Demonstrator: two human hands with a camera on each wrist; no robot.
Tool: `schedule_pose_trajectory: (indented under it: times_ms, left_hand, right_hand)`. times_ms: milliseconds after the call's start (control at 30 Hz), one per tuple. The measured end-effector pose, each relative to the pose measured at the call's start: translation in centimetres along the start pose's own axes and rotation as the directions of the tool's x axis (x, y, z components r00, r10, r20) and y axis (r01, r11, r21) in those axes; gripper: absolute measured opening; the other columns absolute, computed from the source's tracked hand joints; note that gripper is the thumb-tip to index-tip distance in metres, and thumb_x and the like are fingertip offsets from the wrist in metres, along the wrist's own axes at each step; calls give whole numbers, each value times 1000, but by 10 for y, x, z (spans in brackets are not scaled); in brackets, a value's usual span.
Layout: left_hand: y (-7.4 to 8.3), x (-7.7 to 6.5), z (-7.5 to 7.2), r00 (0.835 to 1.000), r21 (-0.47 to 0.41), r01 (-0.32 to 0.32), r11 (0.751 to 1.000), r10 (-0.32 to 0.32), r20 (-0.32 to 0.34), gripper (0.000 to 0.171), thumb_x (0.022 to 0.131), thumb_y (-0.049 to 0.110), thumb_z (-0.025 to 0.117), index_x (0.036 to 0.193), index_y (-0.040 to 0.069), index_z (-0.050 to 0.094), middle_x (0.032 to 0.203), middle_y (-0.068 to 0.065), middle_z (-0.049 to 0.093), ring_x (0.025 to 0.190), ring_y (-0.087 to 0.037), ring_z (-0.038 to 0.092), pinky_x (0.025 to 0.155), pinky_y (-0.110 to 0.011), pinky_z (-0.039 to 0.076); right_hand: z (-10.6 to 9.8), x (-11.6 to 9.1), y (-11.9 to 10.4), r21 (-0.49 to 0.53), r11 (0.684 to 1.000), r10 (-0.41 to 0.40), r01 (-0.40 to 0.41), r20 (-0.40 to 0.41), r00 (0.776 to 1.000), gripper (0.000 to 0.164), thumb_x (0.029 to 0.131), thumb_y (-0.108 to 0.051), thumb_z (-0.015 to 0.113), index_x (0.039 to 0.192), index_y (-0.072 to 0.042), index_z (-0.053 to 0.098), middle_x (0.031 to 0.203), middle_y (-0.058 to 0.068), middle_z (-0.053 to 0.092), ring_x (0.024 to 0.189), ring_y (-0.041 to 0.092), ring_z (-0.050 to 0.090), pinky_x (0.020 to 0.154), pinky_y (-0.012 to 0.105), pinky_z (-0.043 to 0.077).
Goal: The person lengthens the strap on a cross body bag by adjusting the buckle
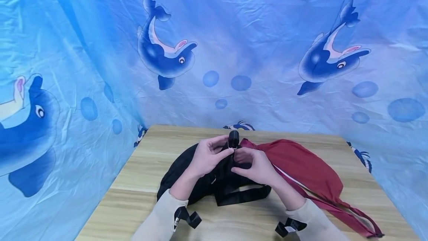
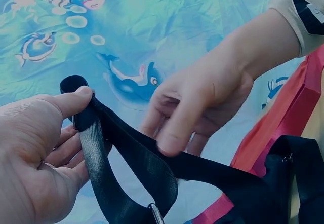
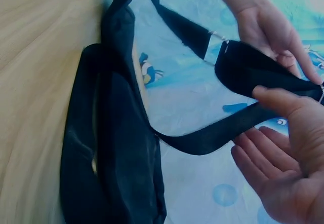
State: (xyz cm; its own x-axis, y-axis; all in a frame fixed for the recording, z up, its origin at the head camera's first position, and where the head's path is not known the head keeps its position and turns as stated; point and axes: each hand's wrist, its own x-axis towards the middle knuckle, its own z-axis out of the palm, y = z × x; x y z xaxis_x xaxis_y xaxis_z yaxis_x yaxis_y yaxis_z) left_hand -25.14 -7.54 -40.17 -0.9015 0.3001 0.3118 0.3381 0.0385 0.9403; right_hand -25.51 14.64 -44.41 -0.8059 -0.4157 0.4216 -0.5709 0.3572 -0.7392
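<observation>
Black strap (image 2: 96, 155) loops between the hands (image 1: 206, 157) (image 1: 256, 163), the left pinching it.

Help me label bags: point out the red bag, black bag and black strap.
Red bag (image 1: 302, 161), head view: middle of its body.
Black bag (image 1: 206, 184), head view: lower main body.
Black strap (image 3: 202, 142), right wrist view: its lower run.

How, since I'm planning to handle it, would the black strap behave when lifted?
The black strap is probably floppy, since it curves into loops beside the left hand. It's likely light, being a thin band. The metal piece at one loop's lower end might swing.
</observation>
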Motion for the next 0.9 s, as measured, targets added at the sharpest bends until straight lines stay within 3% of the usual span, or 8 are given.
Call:
schedule_pose_trajectory:
  times_ms: [133,267,433,567,733,900]
  left_hand:
    - [-1,-1,3,999,-22,0,1000,1,35,45,96,8,79,139,1,68,131,-21,74,127,-30,71,109,-30,57]
    - [-1,-1,6,999,-20,-10,1000,11,43,46,97,10,79,141,1,67,132,-22,73,127,-30,70,109,-31,56]
    - [2,1,4,1000,6,-7,1000,7,-5,46,96,7,79,140,2,68,131,-20,74,124,-28,72,108,-30,57]
    - [4,0,3,1000,-1,-9,1000,9,-5,45,95,5,79,139,2,69,130,-21,74,123,-29,73,108,-31,57]
    - [5,-1,5,1000,6,-13,1000,13,-1,45,95,5,79,138,1,69,131,-21,74,125,-29,72,110,-36,56]
    - [1,-1,8,1000,0,-20,1000,20,3,43,96,7,79,138,2,69,129,-19,75,123,-26,73,109,-33,57]
  right_hand:
    - [4,2,2,82,996,-37,41,-43,998,47,84,-17,93,123,-15,67,117,5,78,103,15,78,95,34,65]
    - [4,0,3,119,990,-58,72,-116,992,34,84,-9,92,107,-14,69,107,7,79,99,11,79,92,26,64]
    - [6,-6,12,75,996,-49,52,-37,998,25,84,-12,92,93,-15,68,102,5,78,95,10,79,90,21,63]
    - [2,-8,16,33,997,-72,71,46,996,24,85,-15,92,95,-16,70,104,4,78,94,15,79,90,26,65]
    - [-11,-2,10,46,992,-118,118,0,993,32,82,-9,93,105,-13,71,110,5,75,101,19,76,94,44,65]
    - [-11,0,6,29,995,-94,95,-19,995,31,84,-15,93,106,-15,71,104,0,76,97,9,76,91,38,66]
